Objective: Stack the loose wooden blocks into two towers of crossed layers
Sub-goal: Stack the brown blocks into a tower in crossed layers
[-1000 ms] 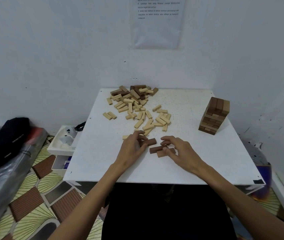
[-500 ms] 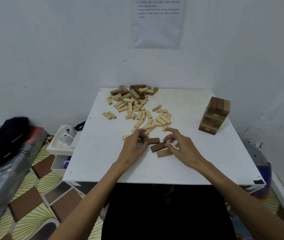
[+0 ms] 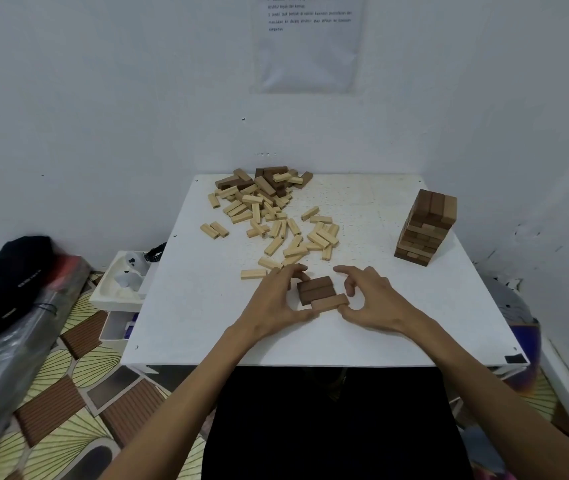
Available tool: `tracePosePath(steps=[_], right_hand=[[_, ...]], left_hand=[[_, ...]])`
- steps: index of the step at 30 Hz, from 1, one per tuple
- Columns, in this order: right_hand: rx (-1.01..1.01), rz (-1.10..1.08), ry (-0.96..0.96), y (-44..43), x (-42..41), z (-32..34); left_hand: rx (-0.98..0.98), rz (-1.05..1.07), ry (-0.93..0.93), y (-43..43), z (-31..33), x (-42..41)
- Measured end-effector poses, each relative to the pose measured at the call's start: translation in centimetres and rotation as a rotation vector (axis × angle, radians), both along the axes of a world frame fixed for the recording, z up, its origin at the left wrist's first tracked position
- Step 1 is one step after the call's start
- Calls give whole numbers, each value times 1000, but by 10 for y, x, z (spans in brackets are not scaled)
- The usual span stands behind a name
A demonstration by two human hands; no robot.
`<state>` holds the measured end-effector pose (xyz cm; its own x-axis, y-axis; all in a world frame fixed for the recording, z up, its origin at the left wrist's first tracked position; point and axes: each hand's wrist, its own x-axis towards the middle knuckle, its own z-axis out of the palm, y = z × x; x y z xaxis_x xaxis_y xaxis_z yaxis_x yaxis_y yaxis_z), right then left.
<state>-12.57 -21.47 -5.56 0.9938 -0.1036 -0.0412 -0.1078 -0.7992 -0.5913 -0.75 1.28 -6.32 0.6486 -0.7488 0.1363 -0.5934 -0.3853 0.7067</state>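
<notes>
1. You are beginning the second tower: a three-block row is lying flat at the front middle of the tabletop, well apart from the finished tower.
2. Your left hand is cupping the row's left end between fingers and thumb. Your right hand is spreading loosely, its thumb touching the paler near block.
3. You should be pressing the ends flush and the gaps closed before taking crosswise pieces from the loose pile.

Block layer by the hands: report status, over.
Left hand holds three-block layer; right hand thumb at its near end. Tower stands far right. Loose pile behind, nothing blocking.
</notes>
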Motion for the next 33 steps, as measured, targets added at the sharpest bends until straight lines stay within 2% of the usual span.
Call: tracePosePath(steps=[10, 13, 16, 18, 25, 33], right_hand=[[12, 60, 101, 1, 9, 10], [1, 80, 120, -1, 11, 14], [6, 99, 148, -1, 14, 20], [6, 108, 171, -2, 16, 24], [41, 112, 234, 1, 18, 31], [10, 90, 262, 3, 23, 33]], left_hand=[[59, -127, 195, -12, 10, 6], [112, -122, 150, -12, 14, 7], [217, -54, -46, -11, 20, 6], [308, -56, -102, -11, 25, 7], [362, -157, 38, -14, 32, 15], [447, -184, 52, -20, 38, 19]])
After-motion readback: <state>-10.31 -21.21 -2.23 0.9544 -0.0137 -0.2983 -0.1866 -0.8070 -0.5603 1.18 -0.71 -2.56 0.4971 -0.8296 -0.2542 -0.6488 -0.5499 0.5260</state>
